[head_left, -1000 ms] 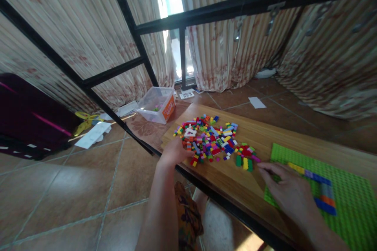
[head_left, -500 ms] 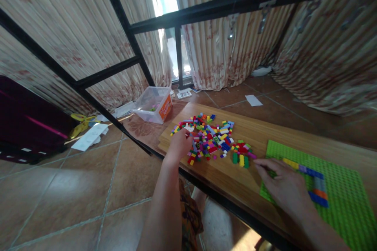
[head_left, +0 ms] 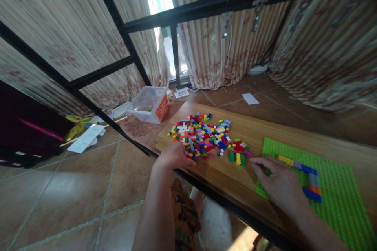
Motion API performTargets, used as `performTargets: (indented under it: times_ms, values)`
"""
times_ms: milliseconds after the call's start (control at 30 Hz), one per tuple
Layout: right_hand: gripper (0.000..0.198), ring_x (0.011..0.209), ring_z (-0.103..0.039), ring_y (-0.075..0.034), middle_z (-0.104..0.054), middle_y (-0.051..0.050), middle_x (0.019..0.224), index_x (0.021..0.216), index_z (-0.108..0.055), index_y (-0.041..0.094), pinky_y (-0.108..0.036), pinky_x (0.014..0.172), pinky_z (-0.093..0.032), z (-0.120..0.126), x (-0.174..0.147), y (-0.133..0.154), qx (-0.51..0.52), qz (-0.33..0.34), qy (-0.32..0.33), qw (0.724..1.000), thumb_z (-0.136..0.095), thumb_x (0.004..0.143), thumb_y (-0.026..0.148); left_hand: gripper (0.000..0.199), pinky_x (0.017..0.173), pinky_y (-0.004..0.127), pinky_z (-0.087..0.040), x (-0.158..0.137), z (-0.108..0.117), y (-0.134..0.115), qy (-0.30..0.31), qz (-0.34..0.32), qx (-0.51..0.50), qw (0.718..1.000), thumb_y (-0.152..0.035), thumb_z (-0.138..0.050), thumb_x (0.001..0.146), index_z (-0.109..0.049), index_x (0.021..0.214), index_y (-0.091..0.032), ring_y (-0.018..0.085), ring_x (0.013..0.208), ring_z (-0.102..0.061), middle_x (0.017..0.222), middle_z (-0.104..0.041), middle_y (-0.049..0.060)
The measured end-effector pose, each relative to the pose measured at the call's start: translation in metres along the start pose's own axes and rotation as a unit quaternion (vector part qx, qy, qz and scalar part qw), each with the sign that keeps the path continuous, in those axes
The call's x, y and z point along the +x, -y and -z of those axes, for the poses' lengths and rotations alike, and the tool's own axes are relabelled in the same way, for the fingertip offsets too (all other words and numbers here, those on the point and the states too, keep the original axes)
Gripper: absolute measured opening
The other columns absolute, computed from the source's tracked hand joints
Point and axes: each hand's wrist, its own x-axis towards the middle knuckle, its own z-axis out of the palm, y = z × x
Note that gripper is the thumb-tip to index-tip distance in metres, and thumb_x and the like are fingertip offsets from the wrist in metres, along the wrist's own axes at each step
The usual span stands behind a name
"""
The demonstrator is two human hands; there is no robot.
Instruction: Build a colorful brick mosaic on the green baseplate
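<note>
Head cam, my only view. Left hand (head_left: 172,156) is at the near-left edge of the loose brick pile (head_left: 207,137) on the wooden desk (head_left: 232,184). Its fingers are mostly hidden from me, so I can't tell if that grip is wide or on a brick.

Right hand (head_left: 278,178) is over the left part of the green baseplate (head_left: 338,208), fingertips just beside a magenta brick (head_left: 248,153). Thumb and index tips near each other; too small for me to tell if that grip holds anything.

Small red-and-green cluster (head_left: 238,146) sits between pile and right hand, with a yellow brick (head_left: 238,159) on its near side, flanked by greens. On the baseplate: bent brick row (head_left: 313,180) in yellow, lilac, blue, grey, orange, blue. Clear box (head_left: 147,104) with orange label is beyond the desk's left end.
</note>
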Motion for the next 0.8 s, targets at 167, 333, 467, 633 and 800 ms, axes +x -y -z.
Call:
performTargets:
  times_ms: [167,333,467,633,800]
  values:
    - [0.027,0.078,-0.069,-0.021,-0.075,-0.003,0.085,0.083,-0.072,0.023,-0.035,0.074,-0.052,-0.002,0.001,0.002,0.001,0.003,-0.001,1.000,-0.050,0.091,0.037,0.025,0.059,0.025,-0.040,0.003,-0.003,-0.015,-0.004,0.019,0.040,0.999,-0.033,-0.080,0.060,-0.069,0.075,-0.017,0.019,0.072,-0.063,0.074,-0.069,0.004]
    - [0.025,0.080,-0.069,-0.021,-0.075,-0.003,0.086,0.084,-0.072,0.023,-0.036,0.076,-0.052,-0.002,0.001,0.002,0.007,-0.009,0.012,1.000,-0.052,0.090,0.036,0.010,0.061,0.025,-0.042,0.006,-0.005,-0.008,-0.016,-0.017,0.028,0.999,-0.020,-0.071,0.064,-0.069,0.074,-0.017,0.019,0.073,-0.063,0.075,-0.069,0.005]
    - [0.023,0.082,-0.069,-0.021,-0.075,-0.004,0.088,0.085,-0.072,0.023,-0.036,0.077,-0.052,-0.002,0.001,0.001,0.007,-0.012,0.020,1.000,-0.052,0.090,0.035,0.011,0.059,0.024,-0.041,0.005,-0.001,0.004,-0.045,-0.057,-0.055,0.996,-0.017,-0.065,0.068,-0.068,0.078,-0.017,0.016,0.069,-0.061,0.075,-0.069,0.003]
    - [0.023,0.080,-0.069,-0.021,-0.075,-0.003,0.086,0.085,-0.072,0.023,-0.036,0.076,-0.052,-0.002,0.002,0.002,0.014,-0.008,0.015,1.000,-0.052,0.090,0.034,0.008,0.063,0.023,-0.043,0.018,0.000,-0.004,-0.135,-0.091,-0.156,0.974,-0.017,-0.059,0.078,-0.066,0.076,-0.015,0.014,0.070,-0.061,0.074,-0.068,0.003]
    - [0.023,0.079,-0.068,-0.021,-0.074,-0.003,0.086,0.085,-0.071,0.024,-0.036,0.075,-0.051,-0.004,0.002,0.004,0.012,-0.017,0.020,1.000,-0.052,0.090,0.035,0.010,0.072,0.027,-0.048,0.039,-0.009,-0.021,-0.226,-0.065,-0.198,0.952,-0.016,-0.060,0.080,-0.067,0.087,-0.015,0.016,0.078,-0.065,0.084,-0.071,0.006]
